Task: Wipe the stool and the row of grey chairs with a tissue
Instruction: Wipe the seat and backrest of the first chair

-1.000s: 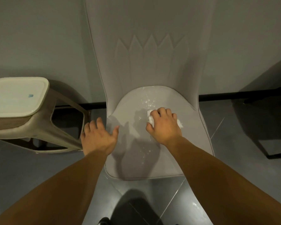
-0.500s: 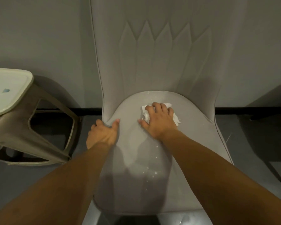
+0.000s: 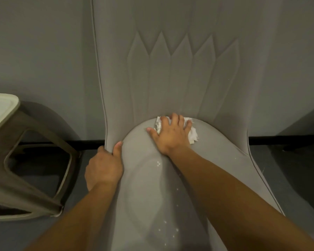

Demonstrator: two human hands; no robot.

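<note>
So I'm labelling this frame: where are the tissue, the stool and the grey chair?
crumpled white tissue (image 3: 193,136), head view, exposed right edge
beige plastic stool (image 3: 2,104), head view, seat top
grey padded chair (image 3: 170,73), head view, quilted backrest

A plain pale grey wall (image 3: 40,51) fills the background from the left edge to the right edge of the view. Along its foot runs a black skirting strip (image 3: 91,142), seen on the left and again at the right edge. Below it lies a dark grey floor (image 3: 301,171), smooth and slightly glossy. A broad soft shadow (image 3: 304,116) falls across the wall and floor at the right side.
</note>
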